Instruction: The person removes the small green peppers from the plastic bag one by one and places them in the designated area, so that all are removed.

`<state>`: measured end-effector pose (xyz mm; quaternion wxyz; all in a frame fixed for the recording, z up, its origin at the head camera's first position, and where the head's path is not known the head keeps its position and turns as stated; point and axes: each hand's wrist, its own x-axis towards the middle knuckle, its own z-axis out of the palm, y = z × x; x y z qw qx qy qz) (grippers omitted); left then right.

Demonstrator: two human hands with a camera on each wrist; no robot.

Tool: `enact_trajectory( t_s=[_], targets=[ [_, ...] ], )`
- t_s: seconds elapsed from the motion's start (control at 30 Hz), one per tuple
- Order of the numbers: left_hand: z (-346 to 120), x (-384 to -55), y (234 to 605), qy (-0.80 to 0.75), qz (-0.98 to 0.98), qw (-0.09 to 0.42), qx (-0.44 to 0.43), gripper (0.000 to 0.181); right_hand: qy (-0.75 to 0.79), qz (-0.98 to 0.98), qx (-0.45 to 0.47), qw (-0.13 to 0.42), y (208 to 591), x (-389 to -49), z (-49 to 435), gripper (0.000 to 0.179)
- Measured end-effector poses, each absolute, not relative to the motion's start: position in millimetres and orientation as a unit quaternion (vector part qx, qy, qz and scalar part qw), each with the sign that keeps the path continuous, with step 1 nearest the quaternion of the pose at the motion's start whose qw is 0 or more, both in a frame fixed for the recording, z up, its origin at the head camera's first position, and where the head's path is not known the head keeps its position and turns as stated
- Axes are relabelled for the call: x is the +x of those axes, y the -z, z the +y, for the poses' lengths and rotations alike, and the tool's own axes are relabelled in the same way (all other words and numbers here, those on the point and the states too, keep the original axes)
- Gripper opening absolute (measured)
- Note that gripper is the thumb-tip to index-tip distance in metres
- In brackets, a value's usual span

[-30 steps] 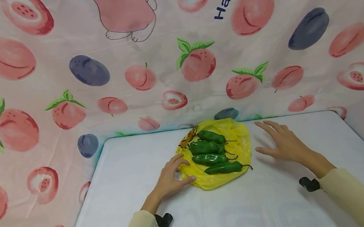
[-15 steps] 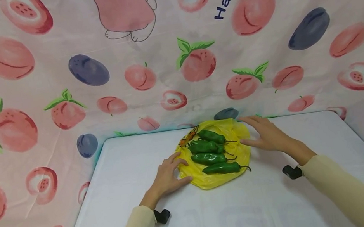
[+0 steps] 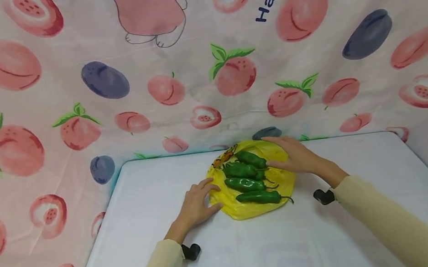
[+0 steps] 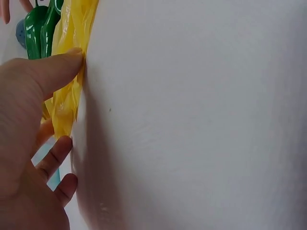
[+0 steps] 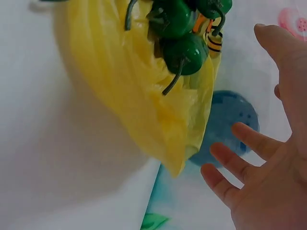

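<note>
Head view: green peppers point(image 3: 246, 184) on the yellow bag point(image 3: 246, 211), toward the table's point(image 3: 322, 246) far edge. Left hand point(image 3: 194, 208), relaxed, at its left edge; right hand point(image 3: 295, 154), fingers spread, hovers right. Looks like reaching; next probably wants a gentle grip.

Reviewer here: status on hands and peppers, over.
Left hand at left edge of yellow bag. Right hand spread by bag's right side, gripping nothing. Green peppers lying on bag. No obstacle seen between hands and bag.
</note>
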<state>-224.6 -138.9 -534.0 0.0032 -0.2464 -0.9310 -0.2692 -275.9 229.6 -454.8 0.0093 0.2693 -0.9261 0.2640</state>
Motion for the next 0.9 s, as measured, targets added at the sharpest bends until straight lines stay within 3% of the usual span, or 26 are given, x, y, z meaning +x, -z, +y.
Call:
enact_trajectory(
  t_s=[0.23,0.6,0.9],
  targets=[
    [-142,-224,537,0.291,-0.925,0.004,-0.242,0.039,-0.284,-0.911,0.296,-0.038,453,-294,213,0.067],
    [-142,-222,542,0.329,-0.913,-0.004,-0.239,0.04,-0.257,-0.906,0.283,-0.185,454,-325,189,0.059],
    [-138,-218,540,0.29,-0.93,-0.02,-0.223,0.053,-0.218,-0.912,0.269,-0.219,459,-337,178,0.06]
  ],
)
